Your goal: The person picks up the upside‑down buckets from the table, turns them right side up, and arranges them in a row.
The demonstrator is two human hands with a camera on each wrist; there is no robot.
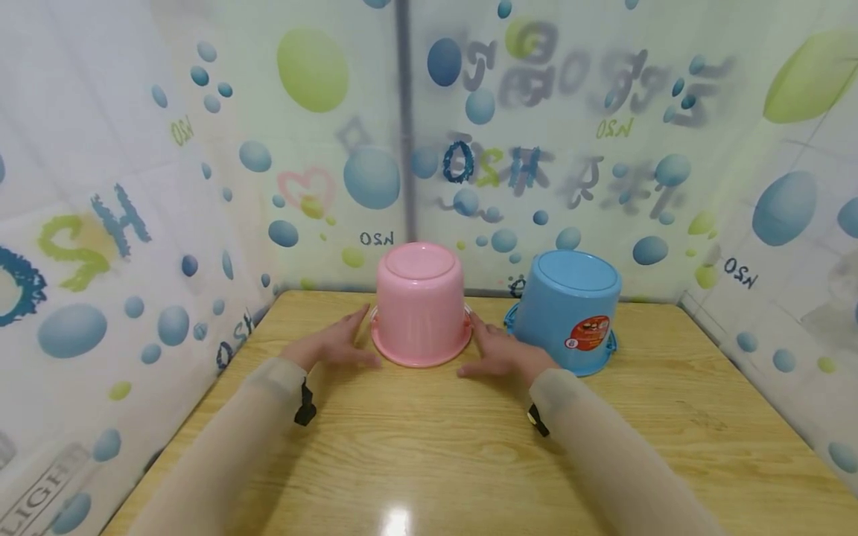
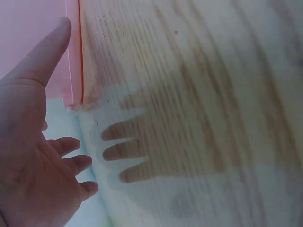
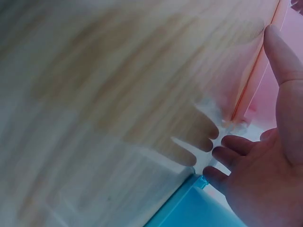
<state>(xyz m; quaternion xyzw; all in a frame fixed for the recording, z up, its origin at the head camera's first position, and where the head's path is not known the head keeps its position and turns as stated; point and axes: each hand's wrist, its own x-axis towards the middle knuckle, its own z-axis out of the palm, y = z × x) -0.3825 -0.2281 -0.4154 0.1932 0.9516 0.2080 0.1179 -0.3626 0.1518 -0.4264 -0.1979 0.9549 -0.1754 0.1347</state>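
Note:
A pink bucket (image 1: 421, 313) stands upside down on the wooden table, its rim (image 2: 75, 56) against the tabletop. My left hand (image 1: 338, 342) is at its left side, fingers spread and thumb stretched along the front of the rim. On the other side, my right hand (image 1: 499, 348) is held the same way, between the pink bucket and a blue bucket (image 1: 570, 298). In the right wrist view its thumb (image 3: 279, 52) overlaps the pink rim, and the little finger is close to the blue rim (image 3: 182, 198). Neither hand curls round anything.
The blue bucket, also upside down, has a red label (image 1: 588, 333) on its side and its handle low by the rim. A patterned curtain (image 1: 308, 149) surrounds the wooden table (image 1: 415, 439) at the back and both sides.

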